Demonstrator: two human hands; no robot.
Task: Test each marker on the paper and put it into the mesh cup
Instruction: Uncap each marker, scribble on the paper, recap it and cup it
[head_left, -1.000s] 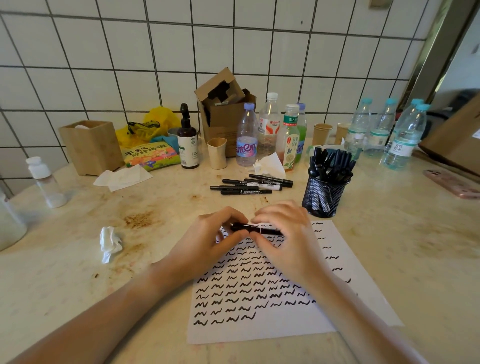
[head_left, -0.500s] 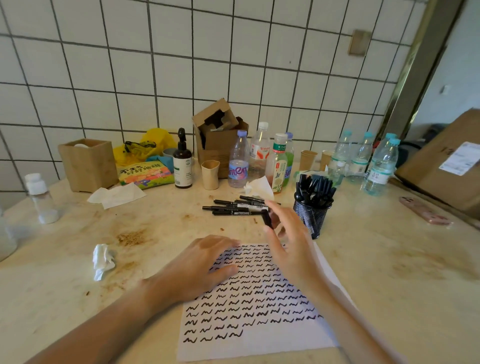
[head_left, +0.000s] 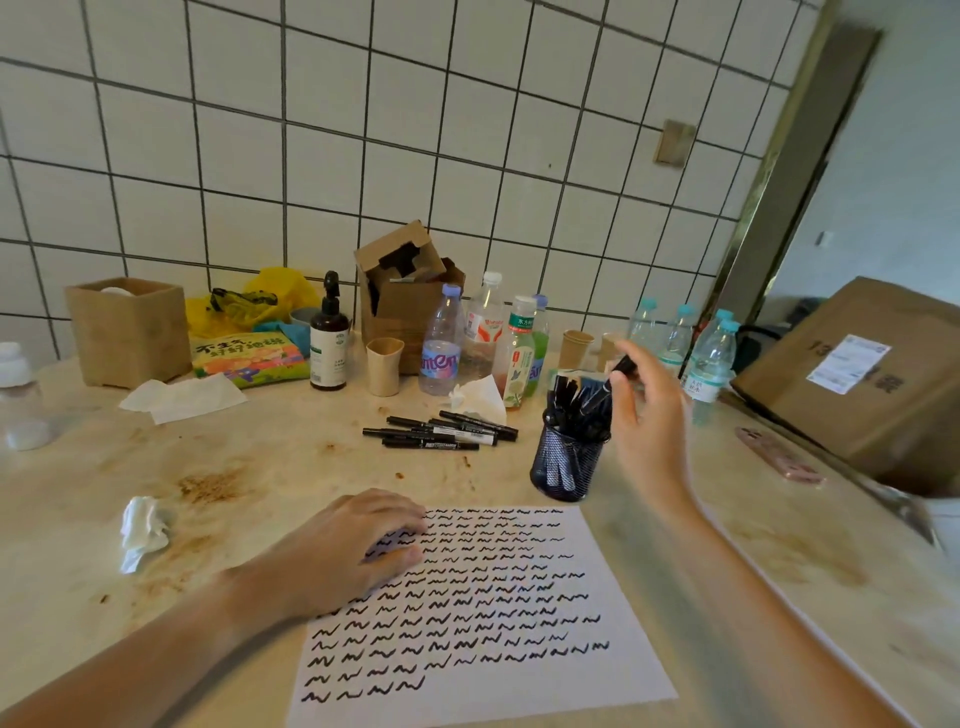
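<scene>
Right hand (head_left: 647, 415) pinches a marker (head_left: 615, 378) tilted over the mesh cup (head_left: 566, 465), tip among the others. Left hand (head_left: 358, 545) rests on the paper (head_left: 493, 675), fingers loosely together. Five markers (head_left: 441, 431) lie behind.

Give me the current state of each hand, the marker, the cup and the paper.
Right hand: raised, pinching a marker.
Marker: capped, tilted over the mesh cup, not yet in.
Mesh cup: upright, packed with markers.
Left hand: resting on the paper.
Paper: flat, nearly covered in squiggles.
Loose markers: lying beside the cup.
</scene>
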